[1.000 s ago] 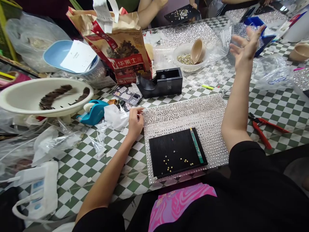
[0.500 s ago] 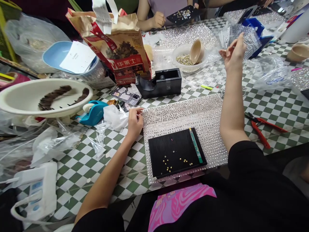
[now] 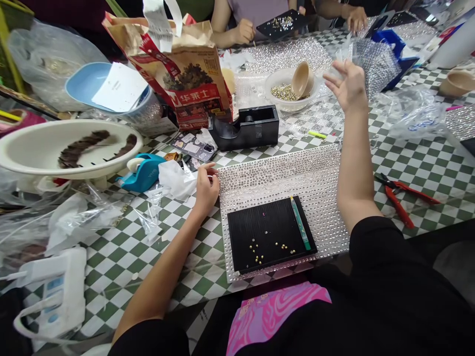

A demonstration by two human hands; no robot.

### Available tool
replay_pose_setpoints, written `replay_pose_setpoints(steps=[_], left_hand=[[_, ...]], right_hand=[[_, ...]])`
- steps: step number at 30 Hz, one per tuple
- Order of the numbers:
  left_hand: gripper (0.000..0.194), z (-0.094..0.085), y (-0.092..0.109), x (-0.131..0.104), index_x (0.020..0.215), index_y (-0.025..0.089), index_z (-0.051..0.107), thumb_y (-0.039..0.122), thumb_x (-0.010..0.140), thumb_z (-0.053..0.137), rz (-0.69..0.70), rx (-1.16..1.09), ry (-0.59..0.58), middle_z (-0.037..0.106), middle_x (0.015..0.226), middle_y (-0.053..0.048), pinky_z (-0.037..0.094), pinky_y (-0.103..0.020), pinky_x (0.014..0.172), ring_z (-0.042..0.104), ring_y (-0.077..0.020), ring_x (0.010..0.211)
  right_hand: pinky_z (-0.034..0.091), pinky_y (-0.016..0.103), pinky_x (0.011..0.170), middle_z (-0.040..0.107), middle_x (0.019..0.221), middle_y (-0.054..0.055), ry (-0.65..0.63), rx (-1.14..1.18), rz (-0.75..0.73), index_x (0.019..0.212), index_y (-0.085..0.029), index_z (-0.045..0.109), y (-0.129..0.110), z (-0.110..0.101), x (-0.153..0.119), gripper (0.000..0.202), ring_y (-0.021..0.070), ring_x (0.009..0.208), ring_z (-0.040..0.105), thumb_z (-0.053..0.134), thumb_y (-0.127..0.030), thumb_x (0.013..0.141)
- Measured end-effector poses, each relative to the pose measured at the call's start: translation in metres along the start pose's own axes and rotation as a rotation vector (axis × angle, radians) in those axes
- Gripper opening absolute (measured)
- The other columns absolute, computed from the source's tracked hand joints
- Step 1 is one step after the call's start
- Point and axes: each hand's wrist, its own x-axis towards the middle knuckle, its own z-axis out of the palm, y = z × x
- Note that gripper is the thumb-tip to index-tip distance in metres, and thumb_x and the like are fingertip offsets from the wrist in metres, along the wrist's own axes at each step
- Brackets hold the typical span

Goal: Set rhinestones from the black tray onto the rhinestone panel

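Note:
A rhinestone-covered sheet (image 3: 260, 183) lies before me, bearing a black board (image 3: 270, 222). Several small gold beads (image 3: 256, 252) and a green pen (image 3: 300, 222) rest on that board. My left hand (image 3: 208, 187) is at the sheet's upper left edge, fingers loosely bent and apart, fingertips touching or very close to the edge. My right hand (image 3: 349, 86) is raised above the table's far side with its fingers spread and nothing in them. Behind it stands a silvery glittering piece (image 3: 376, 66), and to its left a bowl of gold beads (image 3: 276, 101) with a tan cup (image 3: 302, 79) inside.
A black tape dispenser (image 3: 260, 126) and paper bag (image 3: 193, 74) stand beyond the sheet. To the left are a white basin (image 3: 22, 153) and blue tape dispenser (image 3: 143, 173). Red-handled pliers (image 3: 399, 202) lie right. Co-workers' hands (image 3: 245, 32) are across the table.
My right hand has dropped slightly and shifted left, its fingers spreading. Another person's hand has come into view at the far right. My left hand has stayed in place.

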Motion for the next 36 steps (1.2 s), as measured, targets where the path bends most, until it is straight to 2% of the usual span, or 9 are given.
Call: replay_pose_setpoints(steps=[5, 13, 17, 20, 23, 25, 29, 33, 36], left_hand=[[0.036, 0.000, -0.001, 0.001, 0.112, 0.022, 0.052, 0.004, 0.081, 0.047, 0.001, 0.001, 0.000, 0.054, 0.093, -0.004, 0.048, -0.031, 0.075, 0.056, -0.0164, 0.087], [0.036, 0.001, -0.001, 0.001, 0.111, 0.021, 0.053, 0.003, 0.080, 0.047, 0.009, 0.012, 0.000, 0.054, 0.093, -0.005, 0.047, -0.031, 0.075, 0.055, -0.0165, 0.086], [0.035, 0.001, -0.001, 0.001, 0.110, 0.021, 0.053, 0.003, 0.081, 0.047, 0.013, 0.017, 0.004, 0.054, 0.093, -0.005, 0.047, -0.031, 0.076, 0.055, -0.0166, 0.087], [0.035, 0.001, -0.001, 0.001, 0.110, 0.021, 0.054, 0.003, 0.081, 0.047, 0.016, 0.019, 0.007, 0.054, 0.093, -0.004, 0.047, -0.032, 0.077, 0.055, -0.0165, 0.087], [0.035, 0.001, -0.001, 0.001, 0.110, 0.022, 0.054, 0.004, 0.081, 0.046, 0.019, 0.022, 0.007, 0.054, 0.093, -0.005, 0.047, -0.032, 0.076, 0.055, -0.0165, 0.086], [0.035, 0.001, -0.001, 0.001, 0.110, 0.022, 0.054, 0.004, 0.081, 0.047, 0.020, 0.023, 0.007, 0.054, 0.092, -0.005, 0.047, -0.032, 0.077, 0.055, -0.0166, 0.086], [0.035, 0.000, -0.002, 0.001, 0.109, 0.022, 0.054, 0.003, 0.080, 0.047, 0.024, 0.023, 0.006, 0.054, 0.092, -0.005, 0.048, -0.033, 0.077, 0.055, -0.0166, 0.086], [0.035, 0.001, -0.002, 0.002, 0.109, 0.021, 0.054, 0.003, 0.080, 0.047, 0.029, 0.020, 0.003, 0.054, 0.093, -0.005, 0.048, -0.033, 0.077, 0.055, -0.0168, 0.087], [0.036, 0.001, -0.003, 0.002, 0.108, 0.022, 0.054, 0.002, 0.080, 0.047, 0.028, 0.018, 0.006, 0.054, 0.094, -0.005, 0.048, -0.032, 0.076, 0.056, -0.0165, 0.087]], right_hand=[[0.045, 0.041, 0.099, 0.069, 0.078, 0.002, -0.032, -0.035, -0.016, 0.085, -0.027, 0.058, -0.001, 0.003, -0.004, 0.010, 0.0178, 0.083, 0.065, 0.057, -0.037, 0.086], [0.051, 0.036, 0.082, 0.035, 0.044, -0.004, 0.087, -0.050, -0.070, 0.053, -0.023, 0.048, 0.002, 0.001, 0.000, 0.054, 0.0117, 0.051, 0.048, 0.047, -0.058, 0.094], [0.051, 0.035, 0.076, 0.037, 0.044, -0.004, 0.095, -0.049, -0.087, 0.054, -0.024, 0.049, 0.001, -0.001, -0.003, 0.051, 0.0121, 0.051, 0.050, 0.048, -0.055, 0.094], [0.051, 0.031, 0.075, 0.042, 0.045, -0.005, 0.094, -0.033, -0.060, 0.070, -0.020, 0.060, -0.002, 0.002, -0.005, 0.043, 0.0098, 0.047, 0.045, 0.036, -0.036, 0.102], [0.051, 0.030, 0.076, 0.058, 0.059, -0.004, 0.079, -0.026, -0.032, 0.091, -0.016, 0.062, -0.004, 0.005, -0.005, 0.025, 0.0097, 0.059, 0.057, 0.038, -0.021, 0.100], [0.051, 0.032, 0.078, 0.063, 0.065, -0.001, 0.071, -0.046, -0.018, 0.087, -0.017, 0.062, -0.002, 0.005, -0.005, 0.024, 0.0115, 0.063, 0.060, 0.043, -0.026, 0.099], [0.050, 0.041, 0.089, 0.061, 0.060, 0.004, 0.039, -0.063, -0.006, 0.066, -0.021, 0.062, -0.002, 0.003, -0.007, 0.053, 0.0151, 0.061, 0.059, 0.038, -0.057, 0.097], [0.050, 0.046, 0.098, 0.069, 0.111, -0.003, -0.302, 0.163, 0.028, 0.117, -0.036, 0.058, -0.006, 0.019, -0.012, 0.065, 0.0218, 0.105, 0.064, 0.045, -0.085, 0.075], [0.053, 0.046, 0.095, 0.068, 0.109, -0.005, -0.390, 0.106, 0.122, 0.132, -0.039, 0.045, -0.003, 0.053, -0.007, 0.069, 0.0197, 0.100, 0.062, 0.052, -0.080, 0.076]])
